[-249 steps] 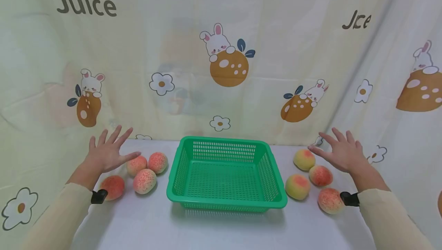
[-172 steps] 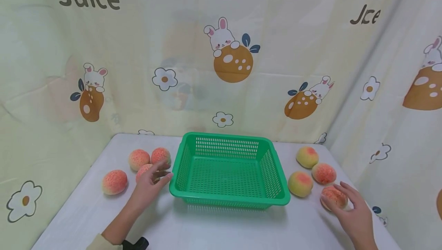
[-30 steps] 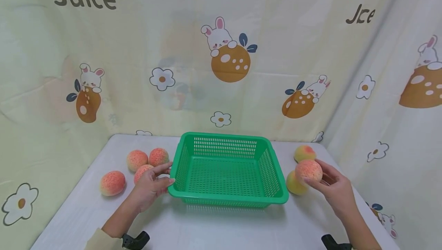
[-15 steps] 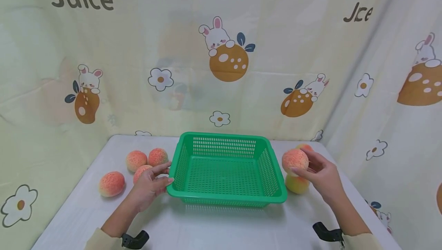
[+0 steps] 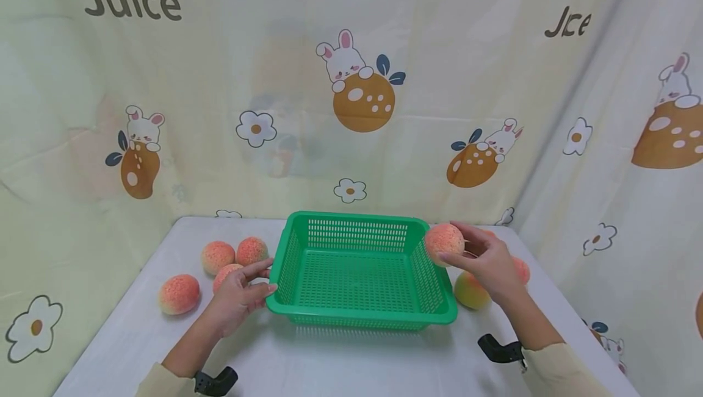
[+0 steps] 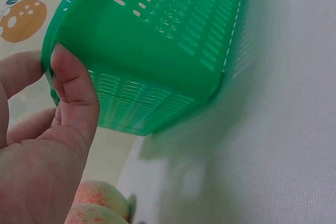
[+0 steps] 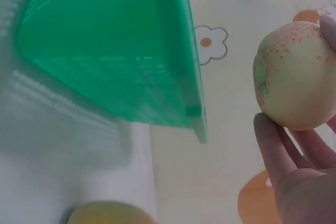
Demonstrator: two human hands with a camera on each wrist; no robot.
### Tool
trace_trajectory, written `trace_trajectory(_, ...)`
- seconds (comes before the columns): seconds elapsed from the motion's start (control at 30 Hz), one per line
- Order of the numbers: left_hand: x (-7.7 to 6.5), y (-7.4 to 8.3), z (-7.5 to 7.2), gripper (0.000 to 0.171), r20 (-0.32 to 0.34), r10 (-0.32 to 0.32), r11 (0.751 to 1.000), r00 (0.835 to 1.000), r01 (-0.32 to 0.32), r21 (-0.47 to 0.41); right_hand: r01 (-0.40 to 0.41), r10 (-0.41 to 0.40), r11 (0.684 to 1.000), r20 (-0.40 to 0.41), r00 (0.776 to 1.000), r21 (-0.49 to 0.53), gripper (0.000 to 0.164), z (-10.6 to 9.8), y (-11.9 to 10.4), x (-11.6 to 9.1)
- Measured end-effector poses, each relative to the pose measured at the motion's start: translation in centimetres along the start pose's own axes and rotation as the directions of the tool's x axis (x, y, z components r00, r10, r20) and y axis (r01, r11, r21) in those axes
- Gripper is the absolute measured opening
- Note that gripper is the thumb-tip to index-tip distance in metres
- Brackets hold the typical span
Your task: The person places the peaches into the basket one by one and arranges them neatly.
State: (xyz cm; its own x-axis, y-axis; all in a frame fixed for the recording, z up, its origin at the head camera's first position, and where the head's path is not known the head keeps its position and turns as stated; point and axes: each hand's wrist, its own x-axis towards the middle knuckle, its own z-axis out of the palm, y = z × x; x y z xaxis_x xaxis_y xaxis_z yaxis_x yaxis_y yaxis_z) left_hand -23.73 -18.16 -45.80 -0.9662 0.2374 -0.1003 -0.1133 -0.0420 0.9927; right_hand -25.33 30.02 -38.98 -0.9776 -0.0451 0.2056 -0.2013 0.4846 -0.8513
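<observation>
A green plastic basket [image 5: 351,275] with slotted walls stands mid-table, its inside bare. My left hand [image 5: 240,297] pinches the basket's left rim; in the left wrist view the thumb and a finger lie on either side of that edge. My right hand [image 5: 487,258] holds a pinkish peach [image 5: 443,243] between thumb and fingers, up at the basket's right rim. The right wrist view shows that peach's paler side [image 7: 296,77], raised beside the basket wall. Behind and below the right hand lie a yellow-green peach [image 5: 471,291] and others that it partly hides.
Several peaches lie left of the basket, one peach [image 5: 179,294] apart from the rest and another [image 5: 227,276] partly behind the left hand. A white-covered table [image 5: 351,360] bears everything. A printed curtain [image 5: 219,80] hangs behind it.
My right hand has picked up the peach nearest the right front and carried it left and up to the basket's right rim. The left hand has kept its grip on the left rim.
</observation>
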Motion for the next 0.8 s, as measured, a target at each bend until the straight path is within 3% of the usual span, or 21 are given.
trace_trajectory(0.3,0.0,0.0,0.0,0.069,-0.009,-0.011,1.0,1.0,0.011,-0.003,-0.046,0.045,0.999,0.034,0.998,0.016,0.08,1.5,-1.8,1.8)
trace_trajectory(0.8,0.1,-0.1,-0.2,0.069,-0.007,-0.012,1.0,1.0,0.012,0.006,-0.001,-0.012,0.993,0.115,0.993,0.114,0.071,4.8,-3.8,4.4)
